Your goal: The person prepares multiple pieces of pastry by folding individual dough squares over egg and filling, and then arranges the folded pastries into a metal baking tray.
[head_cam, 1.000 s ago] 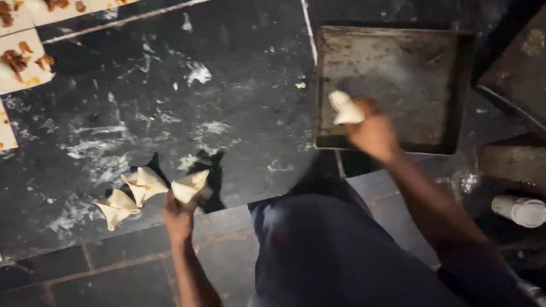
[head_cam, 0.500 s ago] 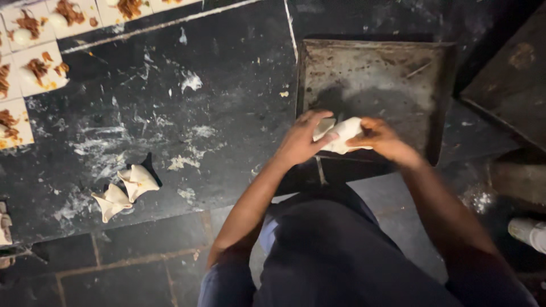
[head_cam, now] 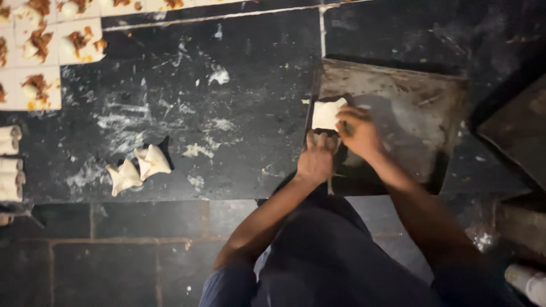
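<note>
Looking down from the head camera, I see both hands meeting at the near-left corner of the dark metal tray [head_cam: 421, 108], which sits on the black, flour-streaked tabletop [head_cam: 239, 74]. The folded pastry parcel [head_cam: 326, 113] lies flat on the tray floor, right against the tray's left wall. My right hand [head_cam: 358, 132] is the nearer of the two: its fingertips are curled down onto the parcel's right edge, so the parcel lies just to the left of that hand and slightly away from my body. My left hand [head_cam: 316, 159] rests just below the parcel, knuckles up, fingers bent at the tray's near rim; I cannot tell whether its fingertips touch the dough or only the tray. Neither hand is spread wide; both are narrowly cupped, and only the right one is plainly on the parcel.

The parcel looks roughly square, with no clear long axis; its edges run about parallel to the tray walls.

Well to the left on the tabletop lie two more folded parcels [head_cam: 138, 169], touching each other. Further back on the left are flat dough squares with filling [head_cam: 79, 41], and at the far left edge some rolled pieces [head_cam: 10, 165].
</note>
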